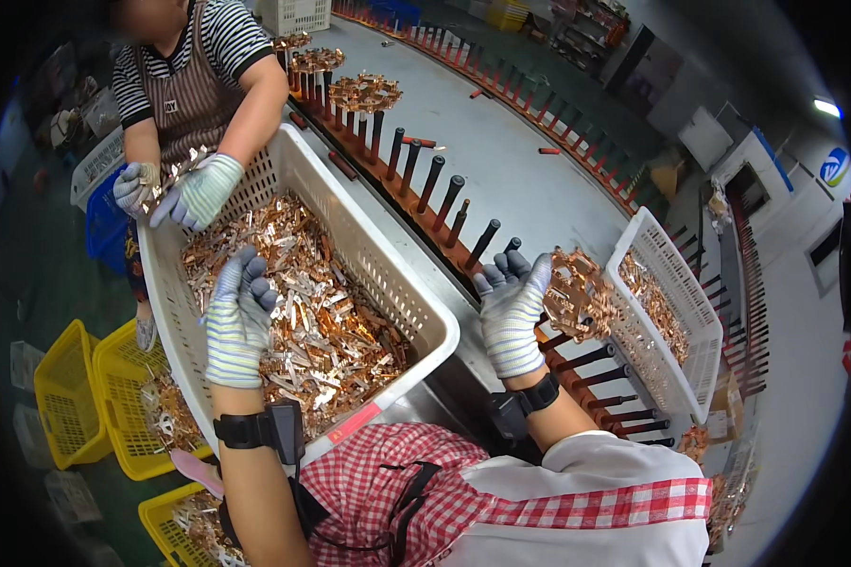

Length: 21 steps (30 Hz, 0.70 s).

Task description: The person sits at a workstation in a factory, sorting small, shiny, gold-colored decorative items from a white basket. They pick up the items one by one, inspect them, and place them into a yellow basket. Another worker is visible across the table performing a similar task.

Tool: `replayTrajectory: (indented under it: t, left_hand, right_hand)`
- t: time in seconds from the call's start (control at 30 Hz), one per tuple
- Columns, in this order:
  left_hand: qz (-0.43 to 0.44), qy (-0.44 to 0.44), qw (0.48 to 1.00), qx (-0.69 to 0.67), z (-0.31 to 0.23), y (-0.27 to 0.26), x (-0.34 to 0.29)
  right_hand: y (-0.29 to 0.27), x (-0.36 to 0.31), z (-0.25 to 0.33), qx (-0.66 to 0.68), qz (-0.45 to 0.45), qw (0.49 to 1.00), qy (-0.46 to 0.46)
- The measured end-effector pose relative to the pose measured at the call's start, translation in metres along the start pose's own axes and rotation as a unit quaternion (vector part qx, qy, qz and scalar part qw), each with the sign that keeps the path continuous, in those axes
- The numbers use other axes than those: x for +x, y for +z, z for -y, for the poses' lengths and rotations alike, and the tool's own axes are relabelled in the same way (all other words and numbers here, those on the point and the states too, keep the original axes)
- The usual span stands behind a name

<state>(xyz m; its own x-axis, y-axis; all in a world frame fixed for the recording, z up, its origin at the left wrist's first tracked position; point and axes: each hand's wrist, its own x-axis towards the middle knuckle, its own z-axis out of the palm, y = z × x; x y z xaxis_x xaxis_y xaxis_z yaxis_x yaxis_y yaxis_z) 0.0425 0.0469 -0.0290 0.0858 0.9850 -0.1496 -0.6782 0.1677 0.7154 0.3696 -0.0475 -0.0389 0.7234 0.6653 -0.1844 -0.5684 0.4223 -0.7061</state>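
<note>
My left hand (238, 326), in a striped glove with grey fingertips, is above a white plastic crate (435, 333). Its fingers curl inward, and anything between them is hidden. Below lie many loose copper-coloured and silvery metal strips (326, 331). My right hand (513, 326), gloved the same way, is raised beside a round cluster of copper-coloured metal pieces (579, 295) on a rack. Its fingers are bent but apart, with no piece visible in them. Whether its edge touches the cluster, I cannot tell.
Rows of dark-handled pegs (454, 197) edge the grey table (511, 180). More clusters (364, 93) sit on far pegs. A co-worker's gloved hands (203, 194) handle strips over the crate's far end. Another white crate (686, 317) is at right, yellow baskets (66, 397) at left.
</note>
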Motion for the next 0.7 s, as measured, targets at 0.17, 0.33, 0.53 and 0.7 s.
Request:
replayTrajectory:
  t: [0.17, 0.33, 0.53, 0.7]
  left_hand:
    - [-0.053, 0.0, 0.997, 0.054, 0.009, -0.011, -0.002]
    - [-0.036, 0.028, 0.994, 0.102, 0.006, -0.004, -0.008]
    - [0.008, 0.045, 0.991, 0.124, 0.004, -0.001, -0.009]
    - [0.041, 0.065, 0.986, 0.147, -0.005, 0.01, -0.015]
  right_hand:
    - [-0.008, -0.002, -0.007, -0.019, 0.007, 0.999, -0.037]
    - [-0.009, -0.007, -0.008, -0.02, -0.005, 0.998, -0.058]
    - [0.005, -0.004, 0.005, -0.049, 0.027, 0.995, -0.078]
    - [0.087, -0.052, 0.01, -0.097, 0.241, 0.952, -0.159]
